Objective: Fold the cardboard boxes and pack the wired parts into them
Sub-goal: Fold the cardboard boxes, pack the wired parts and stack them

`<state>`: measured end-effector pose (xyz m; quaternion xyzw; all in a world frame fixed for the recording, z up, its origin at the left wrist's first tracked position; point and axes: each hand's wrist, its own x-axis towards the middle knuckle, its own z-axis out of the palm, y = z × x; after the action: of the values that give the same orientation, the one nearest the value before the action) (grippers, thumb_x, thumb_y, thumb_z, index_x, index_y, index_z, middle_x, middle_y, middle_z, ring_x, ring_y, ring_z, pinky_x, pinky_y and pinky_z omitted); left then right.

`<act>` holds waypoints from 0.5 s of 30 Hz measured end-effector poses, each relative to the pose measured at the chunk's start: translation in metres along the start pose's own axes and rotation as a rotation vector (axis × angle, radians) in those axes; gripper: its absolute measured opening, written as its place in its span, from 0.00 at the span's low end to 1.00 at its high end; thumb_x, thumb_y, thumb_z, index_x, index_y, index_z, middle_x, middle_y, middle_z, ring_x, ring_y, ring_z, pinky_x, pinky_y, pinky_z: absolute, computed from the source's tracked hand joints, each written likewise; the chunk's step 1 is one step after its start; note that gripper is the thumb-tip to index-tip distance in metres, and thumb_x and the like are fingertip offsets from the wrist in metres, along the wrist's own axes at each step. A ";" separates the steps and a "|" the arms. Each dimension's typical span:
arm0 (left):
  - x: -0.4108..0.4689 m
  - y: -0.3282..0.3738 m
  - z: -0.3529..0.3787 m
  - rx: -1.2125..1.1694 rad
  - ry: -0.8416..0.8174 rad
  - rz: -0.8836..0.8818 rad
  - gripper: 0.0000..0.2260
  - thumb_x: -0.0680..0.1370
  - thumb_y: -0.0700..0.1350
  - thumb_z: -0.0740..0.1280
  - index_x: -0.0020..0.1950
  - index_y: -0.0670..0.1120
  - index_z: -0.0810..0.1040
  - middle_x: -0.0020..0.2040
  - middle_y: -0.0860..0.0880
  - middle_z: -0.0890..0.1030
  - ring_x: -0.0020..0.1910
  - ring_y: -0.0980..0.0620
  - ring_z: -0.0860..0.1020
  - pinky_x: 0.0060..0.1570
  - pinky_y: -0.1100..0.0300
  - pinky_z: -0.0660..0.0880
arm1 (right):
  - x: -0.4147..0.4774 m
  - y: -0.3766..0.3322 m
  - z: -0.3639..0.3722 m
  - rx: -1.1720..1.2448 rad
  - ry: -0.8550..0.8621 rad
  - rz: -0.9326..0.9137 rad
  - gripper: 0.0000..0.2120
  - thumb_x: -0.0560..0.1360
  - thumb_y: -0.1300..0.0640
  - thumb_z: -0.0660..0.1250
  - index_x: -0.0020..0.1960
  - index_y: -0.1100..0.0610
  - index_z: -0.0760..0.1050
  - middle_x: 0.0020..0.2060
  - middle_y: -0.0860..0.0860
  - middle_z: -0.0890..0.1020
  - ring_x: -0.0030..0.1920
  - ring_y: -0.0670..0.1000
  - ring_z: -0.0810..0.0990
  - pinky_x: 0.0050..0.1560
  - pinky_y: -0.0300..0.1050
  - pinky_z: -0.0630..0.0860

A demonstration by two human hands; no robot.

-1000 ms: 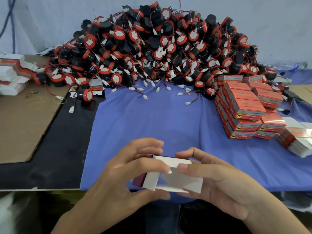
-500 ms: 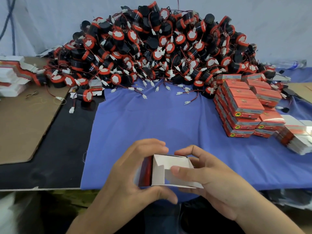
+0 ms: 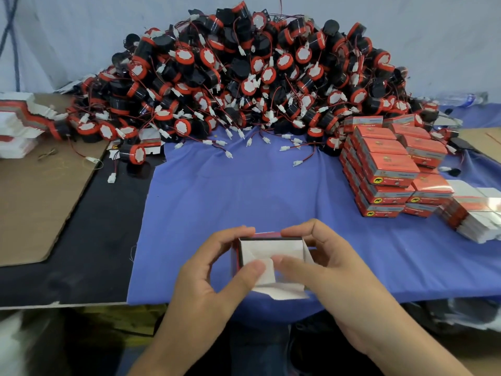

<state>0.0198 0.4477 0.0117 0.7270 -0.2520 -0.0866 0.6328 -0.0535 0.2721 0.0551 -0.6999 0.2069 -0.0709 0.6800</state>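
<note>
A: Where is the box?

B: The small cardboard box [image 3: 271, 251] sits between both hands, over the near edge of the blue cloth [image 3: 244, 191]. Its open end faces up toward the camera, the inside is white, and a strip of red shows along its far wall.

A: How are the hands on it?

B: The left hand [image 3: 214, 275] curls round the left side, fingers on the far top edge and thumb pressing on a white flap inside the opening. The right hand [image 3: 325, 270] mirrors it on the right side, thumb on the same folded flaps. Both are clamped on the box. Another white flap sticks out at the near side, under the thumbs.

A: Is it resting on the cloth?

B: I cannot tell; the hands cover its underside.

A: And the wired parts?

B: A big pile of wired parts [image 3: 244, 77] is heaped at the back against the wall: round black bodies with red rims, white faces, thin red wires and white plugs. Some plugs trail onto the cloth. One loose part [image 3: 134, 154] lies apart on the black surface [image 3: 81, 253], left of the cloth.

A: Any finished boxes?

B: Closed red boxes [image 3: 387, 164] are stacked at the right on the cloth. Just beside them, further right, lie flat unfolded boxes [image 3: 477, 213]. More flat ones [image 3: 19, 123] are stacked at the far left, on a brown cardboard sheet [image 3: 35, 202].
</note>
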 end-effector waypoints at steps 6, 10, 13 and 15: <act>0.003 0.000 -0.006 -0.117 0.084 -0.025 0.15 0.75 0.51 0.73 0.61 0.58 0.81 0.62 0.56 0.84 0.62 0.54 0.81 0.57 0.65 0.78 | 0.000 -0.007 -0.021 0.311 -0.313 0.066 0.18 0.76 0.50 0.70 0.66 0.48 0.82 0.65 0.51 0.82 0.67 0.52 0.79 0.62 0.55 0.81; 0.003 0.004 -0.005 -0.137 0.047 -0.009 0.14 0.76 0.52 0.76 0.61 0.59 0.82 0.62 0.57 0.83 0.63 0.55 0.81 0.58 0.66 0.77 | 0.000 0.002 -0.019 0.152 -0.243 -0.092 0.21 0.73 0.57 0.77 0.63 0.43 0.82 0.60 0.49 0.84 0.63 0.53 0.81 0.55 0.48 0.82; 0.000 0.005 -0.001 -0.108 0.040 0.028 0.19 0.74 0.55 0.75 0.64 0.61 0.80 0.65 0.58 0.82 0.66 0.56 0.79 0.61 0.66 0.75 | 0.002 0.009 -0.010 0.008 -0.100 -0.217 0.16 0.76 0.60 0.76 0.56 0.42 0.81 0.54 0.48 0.86 0.59 0.50 0.82 0.49 0.44 0.81; -0.001 0.005 0.003 -0.093 0.060 0.050 0.21 0.73 0.56 0.75 0.66 0.60 0.79 0.66 0.57 0.81 0.68 0.55 0.78 0.63 0.65 0.74 | 0.004 0.013 -0.005 -0.030 -0.049 -0.285 0.18 0.77 0.64 0.73 0.56 0.42 0.76 0.53 0.49 0.86 0.58 0.50 0.83 0.48 0.46 0.82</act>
<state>0.0165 0.4450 0.0157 0.6924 -0.2466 -0.0604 0.6753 -0.0542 0.2656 0.0422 -0.7337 0.0897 -0.1466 0.6574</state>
